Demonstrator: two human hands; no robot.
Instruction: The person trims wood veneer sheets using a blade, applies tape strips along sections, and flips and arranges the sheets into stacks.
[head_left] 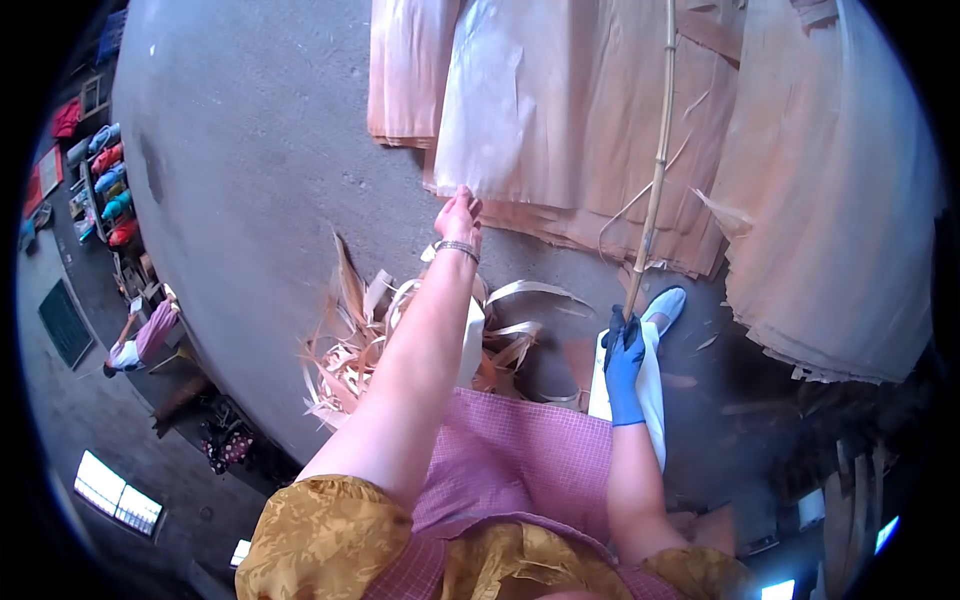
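My bare left hand (458, 216), with a bracelet at the wrist, reaches forward with its fingers closed on the near edge of a thin, pale wood veneer sheet (500, 110). That sheet lies on top of a stack of reddish veneer (570, 226) on the floor. In a blue glove, my right hand (624, 352) grips the lower end of a long bamboo stick (655, 190). The stick slants up and away across the veneer, and its far end leaves the view.
Veneer scraps (350, 365) lie heaped beneath my left arm. Another veneer stack (820, 250) stands at right, near my shoe (668, 305). Far left, a person (145, 340) is near a rack of colourful items (112, 185). Grey concrete floor (250, 150) stretches to the left.
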